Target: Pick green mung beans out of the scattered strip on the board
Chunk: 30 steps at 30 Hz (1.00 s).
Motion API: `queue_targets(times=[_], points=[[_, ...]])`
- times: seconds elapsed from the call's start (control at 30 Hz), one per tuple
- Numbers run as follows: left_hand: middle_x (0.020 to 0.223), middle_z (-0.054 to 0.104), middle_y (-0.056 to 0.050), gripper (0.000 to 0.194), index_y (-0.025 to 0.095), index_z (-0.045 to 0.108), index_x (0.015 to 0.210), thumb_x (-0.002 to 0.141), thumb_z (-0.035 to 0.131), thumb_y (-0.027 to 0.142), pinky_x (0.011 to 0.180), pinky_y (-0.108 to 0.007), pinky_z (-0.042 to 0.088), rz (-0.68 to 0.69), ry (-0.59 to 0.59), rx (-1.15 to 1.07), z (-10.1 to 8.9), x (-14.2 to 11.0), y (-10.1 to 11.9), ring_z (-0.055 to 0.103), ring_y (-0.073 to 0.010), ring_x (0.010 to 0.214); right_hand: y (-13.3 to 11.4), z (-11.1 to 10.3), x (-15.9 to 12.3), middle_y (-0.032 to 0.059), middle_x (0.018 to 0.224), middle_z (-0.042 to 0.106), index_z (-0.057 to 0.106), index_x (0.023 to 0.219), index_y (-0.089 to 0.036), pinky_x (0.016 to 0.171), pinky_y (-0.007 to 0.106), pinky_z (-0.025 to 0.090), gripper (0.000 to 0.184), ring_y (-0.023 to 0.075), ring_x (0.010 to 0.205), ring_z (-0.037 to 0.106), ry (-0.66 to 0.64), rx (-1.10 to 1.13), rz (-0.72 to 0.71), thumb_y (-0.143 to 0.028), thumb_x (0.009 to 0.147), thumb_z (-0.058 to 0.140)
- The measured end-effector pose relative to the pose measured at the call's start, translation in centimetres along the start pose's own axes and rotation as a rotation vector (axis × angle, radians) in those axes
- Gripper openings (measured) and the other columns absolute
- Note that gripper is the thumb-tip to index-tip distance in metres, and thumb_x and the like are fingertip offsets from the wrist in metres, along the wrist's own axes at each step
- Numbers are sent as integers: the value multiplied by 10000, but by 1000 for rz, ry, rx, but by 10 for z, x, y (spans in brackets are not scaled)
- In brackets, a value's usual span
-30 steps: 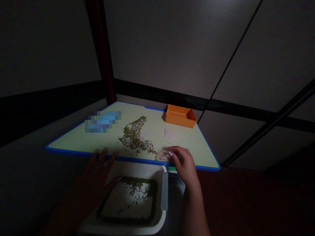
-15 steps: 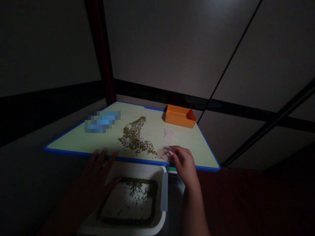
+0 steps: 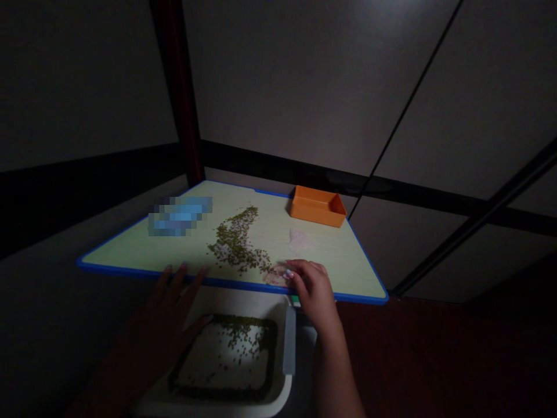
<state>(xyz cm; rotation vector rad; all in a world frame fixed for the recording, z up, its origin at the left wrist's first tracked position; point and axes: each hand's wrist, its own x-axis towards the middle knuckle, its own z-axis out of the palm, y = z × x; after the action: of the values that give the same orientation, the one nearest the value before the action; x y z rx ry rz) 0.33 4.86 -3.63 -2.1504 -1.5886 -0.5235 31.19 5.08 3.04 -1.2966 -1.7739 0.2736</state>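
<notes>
Counted up, there were two hands, one long streak of green seeds (image 3: pixel 235 247), two trays, one small pale heap (image 3: pixel 299 239), and one blue object (image 3: pixel 180 216) (too pixelated to say what it was). The streak lay across the middle of a pale green board with a blue rim (image 3: pixel 130 249), narrow at the far end and spreading toward the near edge, with whitish bits mixed into the seeds. Its tail ran out to a pale patch (image 3: pixel 275 276) near the front edge.

The right hand (image 3: pixel 314 288) sat right at that tail, fingers curled loosely over the patch, and I couldn't tell if it had hold of any seeds. The left hand (image 3: pixel 172 307) was open with the fingers spread, holding nothing, its fingertips (image 3: pixel 183 269) at the board's near blue edge and its thumb reaching over a white tray (image 3: pixel 243 302) below the board. That tray had more green seeds (image 3: pixel 226 360) scattered in the middle and packed in a dark ring around its base. Past the pale heap, an orange tray (image 3: pixel 317 207) sat at the far edge of the board, and the blue object lay at the far left.
</notes>
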Motion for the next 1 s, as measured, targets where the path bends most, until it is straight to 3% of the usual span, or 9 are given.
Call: queue_targets(times=[0.17,0.4,0.67,1.0], points=[[1518,499,-243,713,183,432,1478,883,428,574,1055,-602,490,54,29,46,-1,0,0,384,-441,1458,1,-4,-1,58,1058,774,729,1074,-230,942,389,425,227,229,978,673,17,19,-9,-186,944,548],[1533,490,-222,719,212,414,1489,872,456,578,1046,-581,504,50,18,57,-1,0,-1,386,-430,1459,15,-9,-1,89,1033,777,737,1076,-209,928,427,425,239,244,905,672,150,-104,103,-238,934,547],[1560,450,-223,719,201,426,1481,878,421,593,1069,-606,476,17,-29,23,-1,1,0,331,-428,1489,2,-1,-1,86,1040,775,744,1061,-207,952,416,434,224,236,940,671,95,-47,61,-233,943,555],[1557,458,-219,735,204,434,1478,860,452,601,1092,-597,462,-6,-52,0,-1,1,-1,342,-428,1484,3,-11,-3,87,1054,775,741,1069,-216,948,413,434,214,240,943,672,94,-35,73,-216,936,574]])
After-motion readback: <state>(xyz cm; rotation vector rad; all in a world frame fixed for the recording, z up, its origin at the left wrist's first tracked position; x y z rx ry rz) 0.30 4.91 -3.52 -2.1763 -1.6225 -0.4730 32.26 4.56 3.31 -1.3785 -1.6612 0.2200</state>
